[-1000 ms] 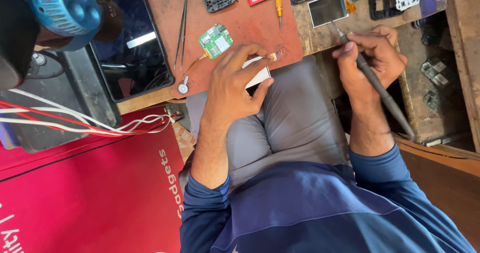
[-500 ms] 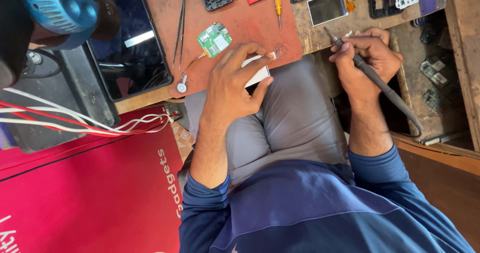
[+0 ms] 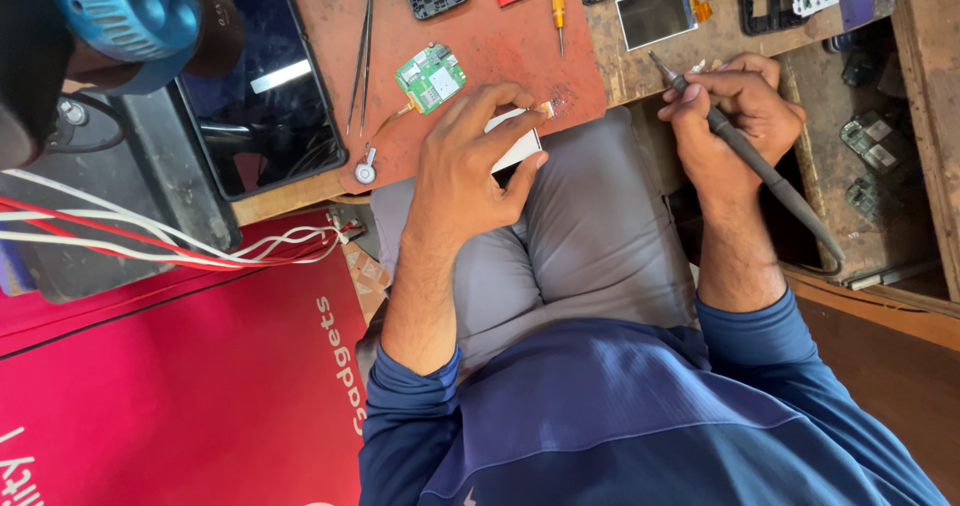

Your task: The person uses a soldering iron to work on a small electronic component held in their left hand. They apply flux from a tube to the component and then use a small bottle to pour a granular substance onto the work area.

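The small white part (image 3: 518, 146) under the left hand (image 3: 462, 166) looks light, thin and fragile, with a short copper-coloured flex tail (image 3: 546, 108) at its far end that would likely tear or crease if pulled, so it is best pinched by its long edges, as the fingers clamp it now, on the near edge of the red mat (image 3: 480, 26) on the table (image 3: 720, 41). It is a flat pale rectangle, mostly hidden by the fingers. The right hand (image 3: 735, 111), well apart from the left, is closed round a dark soldering iron (image 3: 745, 151) held like a pen, tip raised toward a small grey screen (image 3: 655, 13). A green circuit board (image 3: 430, 76) and tweezers (image 3: 360, 51) lie beside the left hand.
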The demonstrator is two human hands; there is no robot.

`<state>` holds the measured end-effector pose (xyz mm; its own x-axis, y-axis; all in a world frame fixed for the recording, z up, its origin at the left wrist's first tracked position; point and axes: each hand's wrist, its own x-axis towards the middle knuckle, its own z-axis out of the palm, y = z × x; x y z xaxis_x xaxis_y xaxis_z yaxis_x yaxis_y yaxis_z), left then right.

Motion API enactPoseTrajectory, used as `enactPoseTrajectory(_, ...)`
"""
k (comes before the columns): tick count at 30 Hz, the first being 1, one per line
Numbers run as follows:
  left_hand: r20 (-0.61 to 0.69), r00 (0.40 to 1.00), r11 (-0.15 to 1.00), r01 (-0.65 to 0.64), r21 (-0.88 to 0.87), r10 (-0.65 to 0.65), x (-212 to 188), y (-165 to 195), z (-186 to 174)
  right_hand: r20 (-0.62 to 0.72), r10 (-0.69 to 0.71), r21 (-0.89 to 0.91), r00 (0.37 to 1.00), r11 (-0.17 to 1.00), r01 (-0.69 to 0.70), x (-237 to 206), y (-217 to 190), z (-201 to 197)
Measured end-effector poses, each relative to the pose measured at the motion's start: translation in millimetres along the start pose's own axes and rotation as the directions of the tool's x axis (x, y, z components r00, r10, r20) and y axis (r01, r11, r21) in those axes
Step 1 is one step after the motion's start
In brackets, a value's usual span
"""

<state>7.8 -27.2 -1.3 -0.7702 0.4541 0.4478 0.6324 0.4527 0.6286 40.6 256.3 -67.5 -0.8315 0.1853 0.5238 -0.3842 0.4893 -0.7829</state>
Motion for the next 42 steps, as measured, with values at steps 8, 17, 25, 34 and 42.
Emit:
enactPoseTrajectory(8,0.003,1.0,1.0,0.004,0.009,-0.004,-1,0,0,0.022,-0.063,-0.063,0.998,0.996,0.065,3,-2,-2)
enactPoseTrajectory(17,-0.003,1.0,1.0,-0.014,-0.005,0.014,-2,-4,0,0.019,0.08,0.157,0.997,0.984,-0.082,4,-19,7)
enactPoseTrajectory(25,-0.008,1.0,1.0,0.003,-0.015,-0.003,-5,-9,0,0.207,-0.141,0.209,0.968,0.973,0.097,3,-47,33)
enactPoseTrajectory(34,-0.008,1.0,1.0,0.001,-0.025,-0.001,-6,-14,-1,0.219,-0.152,0.196,0.964,0.974,0.109,3,-42,44)
enactPoseTrajectory(42,-0.002,1.0,1.0,0.004,-0.021,-0.004,-8,-16,-1,0.234,-0.168,0.171,0.958,0.977,0.129,4,-44,46)
